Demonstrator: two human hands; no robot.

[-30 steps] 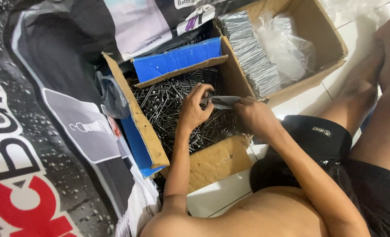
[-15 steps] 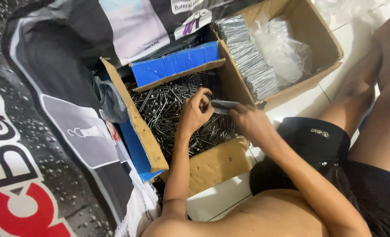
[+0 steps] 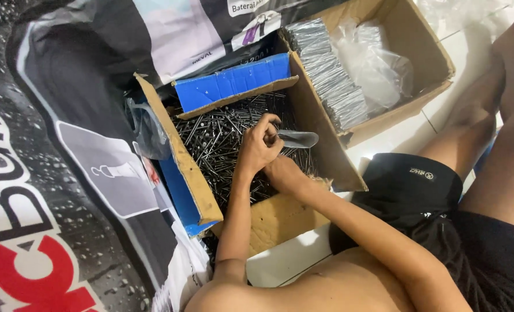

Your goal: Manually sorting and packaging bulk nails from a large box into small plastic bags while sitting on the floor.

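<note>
Centrally, nail-filled box [image 3: 182, 167]; hands [image 3: 268, 156] closed on small plastic bag [image 3: 298, 138].

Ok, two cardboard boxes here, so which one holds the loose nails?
The near cardboard box with blue-lined flaps, where both hands work: left hand, right hand. Its nails lie loose and dark. The far box holds neat silvery stacks and clear bags.

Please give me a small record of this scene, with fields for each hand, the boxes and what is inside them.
left hand: left hand curled over the loose nails, fingers at a small clear bag
right hand: right hand low in the same box, beside the left wrist
near box: open cardboard box with blue flaps
far box: second cardboard box holding packed nail bundles and clear plastic bags
</note>
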